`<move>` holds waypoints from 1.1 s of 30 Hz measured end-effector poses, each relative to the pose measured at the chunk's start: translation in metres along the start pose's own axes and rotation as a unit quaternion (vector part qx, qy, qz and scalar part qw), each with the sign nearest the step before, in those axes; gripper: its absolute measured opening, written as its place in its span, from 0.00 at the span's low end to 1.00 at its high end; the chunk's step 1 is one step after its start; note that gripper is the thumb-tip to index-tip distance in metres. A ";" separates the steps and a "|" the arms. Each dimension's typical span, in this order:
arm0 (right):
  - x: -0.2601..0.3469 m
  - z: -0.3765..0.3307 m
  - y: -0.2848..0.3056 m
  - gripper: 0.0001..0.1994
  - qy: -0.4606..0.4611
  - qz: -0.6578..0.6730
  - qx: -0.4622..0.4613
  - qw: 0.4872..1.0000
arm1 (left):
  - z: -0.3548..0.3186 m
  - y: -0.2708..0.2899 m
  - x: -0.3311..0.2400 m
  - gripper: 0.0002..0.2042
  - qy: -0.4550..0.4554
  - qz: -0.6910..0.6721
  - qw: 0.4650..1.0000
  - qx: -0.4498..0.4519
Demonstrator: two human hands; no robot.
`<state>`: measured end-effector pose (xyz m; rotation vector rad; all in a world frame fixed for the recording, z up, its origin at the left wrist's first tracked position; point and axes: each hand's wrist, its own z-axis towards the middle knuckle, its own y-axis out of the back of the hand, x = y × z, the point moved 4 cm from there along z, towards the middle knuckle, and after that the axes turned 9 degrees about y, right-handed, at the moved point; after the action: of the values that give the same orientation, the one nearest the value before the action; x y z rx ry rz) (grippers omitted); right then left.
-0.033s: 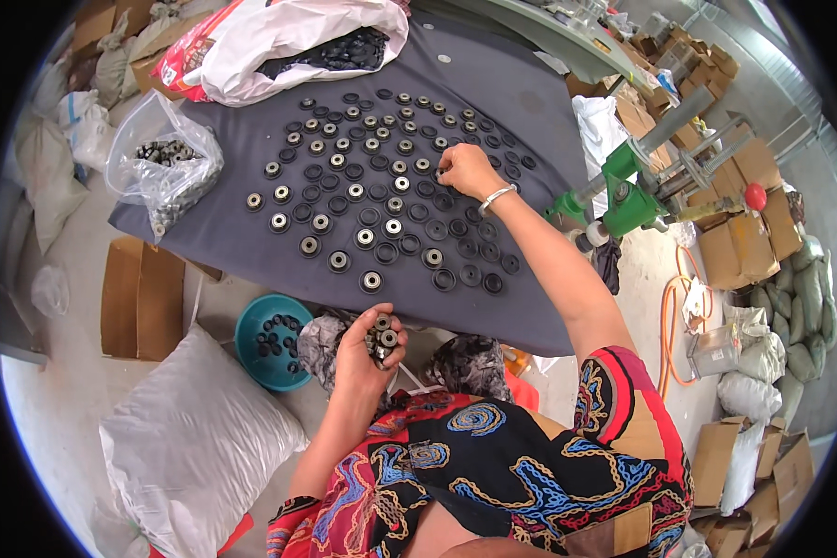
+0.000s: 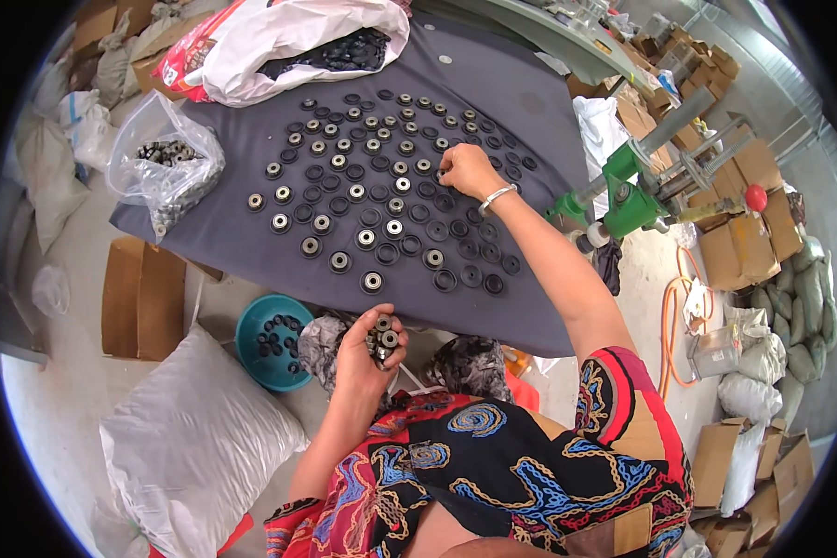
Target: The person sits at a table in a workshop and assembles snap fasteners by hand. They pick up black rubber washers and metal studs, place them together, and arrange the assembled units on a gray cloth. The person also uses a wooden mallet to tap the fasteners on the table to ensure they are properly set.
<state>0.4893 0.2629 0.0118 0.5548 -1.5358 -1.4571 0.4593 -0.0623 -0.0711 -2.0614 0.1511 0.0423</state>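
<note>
My left hand (image 2: 355, 358) is cupped just off the table's near edge, closed around several small metal bearings (image 2: 387, 338). Over the right part of the table, my right hand (image 2: 468, 171) pinches a small bearing (image 2: 441, 175) low above the black rings; the fingers partly cover it. Many black rubber rings (image 2: 445, 280) lie spread across the dark cloth. Metal bearings sit in a good share of them, such as the bearing (image 2: 372, 281) nearest to my left hand. Toward the right, most rings hold no bearing.
A clear bag of bearings (image 2: 179, 177) stands at the table's left edge, and a white sack with black parts (image 2: 242, 70) lies behind. Below are a teal basin (image 2: 251, 358), a cardboard box (image 2: 141, 298) and a stuffed white sack (image 2: 191, 437). A green press (image 2: 632, 200) stands right.
</note>
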 end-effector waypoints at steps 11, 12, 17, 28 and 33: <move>0.107 -0.072 0.028 0.08 0.200 0.019 -0.097 0.975 | -0.011 -0.022 -0.003 0.15 -0.060 0.061 0.996 -0.018; 0.129 -0.088 0.025 0.09 0.256 0.089 -0.038 0.962 | -0.013 -0.023 -0.004 0.16 -0.074 0.068 0.995 -0.026; 0.176 -0.147 0.007 0.13 0.219 0.220 0.102 0.945 | -0.018 -0.039 0.001 0.19 -0.095 0.106 0.990 0.001; 0.163 -0.170 0.010 0.09 0.072 0.359 0.046 0.929 | -0.008 -0.040 0.025 0.13 -0.066 0.133 0.989 0.003; 0.158 -0.177 0.008 0.06 0.110 0.347 -0.041 0.930 | -0.007 -0.041 0.023 0.12 -0.083 0.153 0.985 -0.015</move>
<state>0.5643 0.0410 0.0465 0.0876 -1.2942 -0.8706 0.4873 -0.0508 -0.0338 -2.0374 0.3640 0.4070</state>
